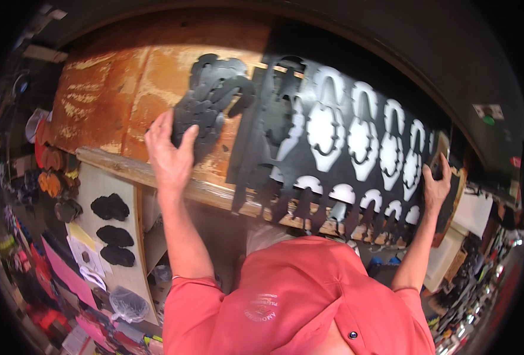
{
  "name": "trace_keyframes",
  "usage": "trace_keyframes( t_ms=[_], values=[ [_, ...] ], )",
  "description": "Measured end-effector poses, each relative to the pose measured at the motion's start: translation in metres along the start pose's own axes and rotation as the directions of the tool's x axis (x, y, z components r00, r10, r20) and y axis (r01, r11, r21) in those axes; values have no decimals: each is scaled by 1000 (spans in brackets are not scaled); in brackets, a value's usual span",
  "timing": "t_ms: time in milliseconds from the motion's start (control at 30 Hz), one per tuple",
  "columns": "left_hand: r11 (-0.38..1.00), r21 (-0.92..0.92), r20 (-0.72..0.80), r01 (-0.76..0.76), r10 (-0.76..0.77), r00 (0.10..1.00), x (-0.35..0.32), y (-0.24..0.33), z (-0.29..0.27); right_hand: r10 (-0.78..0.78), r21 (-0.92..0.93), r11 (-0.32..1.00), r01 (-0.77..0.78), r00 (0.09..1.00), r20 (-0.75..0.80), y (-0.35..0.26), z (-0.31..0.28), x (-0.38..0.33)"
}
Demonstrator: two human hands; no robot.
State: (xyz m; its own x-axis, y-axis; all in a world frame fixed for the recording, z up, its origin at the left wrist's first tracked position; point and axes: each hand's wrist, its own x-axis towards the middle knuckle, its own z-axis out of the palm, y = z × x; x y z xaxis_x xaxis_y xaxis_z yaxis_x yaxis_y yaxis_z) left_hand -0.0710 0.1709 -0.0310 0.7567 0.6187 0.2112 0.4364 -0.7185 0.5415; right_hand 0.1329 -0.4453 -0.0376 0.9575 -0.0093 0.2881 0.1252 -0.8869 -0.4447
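A long black sheet point(345, 168) with rows of rounded shoe-part-shaped cutouts lies across the wooden board, pale surface showing through its holes. To its left is a loose pile of black cut pieces point(206, 97), overlapping one another. My left hand point(170, 148) grips the near end of that pile, thumb on one side and fingers on the other. At the far right end of the sheet, my right hand point(438, 184) has thumb and fingers closed around a dark edge, apparently the sheet's, though the hand partly hides it.
Worn orange-brown wood point(108, 100) makes up the left of the work surface, with a rough wooden edge point(114, 165) in front. Black pieces point(111, 207) and a clear plastic bag point(129, 303) lie on a pale side shelf. A dark machine beam point(451, 71) spans above. Colourful material heaps crowd both sides.
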Motion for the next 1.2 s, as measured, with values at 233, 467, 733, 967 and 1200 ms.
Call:
trace_keyframes(
  t_ms=[233,467,733,967,1200],
  values=[
    [990,-66,-140,-123,112,984,-7,63,5,-21,43,999,23,998,-55,-8,3,0],
    [700,-469,153,-539,665,731,-42,239,118,-49,16,999,51,990,-129,-11,10,0],
    [694,-73,386,-717,682,621,-61,295,181,-68,30,997,70,997,-40,-16,-10,-23],
    [685,-153,417,-712,698,582,-115,288,168,-49,127,991,50,999,-13,-1,-46,-69],
    [743,-253,452,-620,657,603,-167,298,146,102,363,926,-106,994,30,-1,-74,-43]
  ],
)
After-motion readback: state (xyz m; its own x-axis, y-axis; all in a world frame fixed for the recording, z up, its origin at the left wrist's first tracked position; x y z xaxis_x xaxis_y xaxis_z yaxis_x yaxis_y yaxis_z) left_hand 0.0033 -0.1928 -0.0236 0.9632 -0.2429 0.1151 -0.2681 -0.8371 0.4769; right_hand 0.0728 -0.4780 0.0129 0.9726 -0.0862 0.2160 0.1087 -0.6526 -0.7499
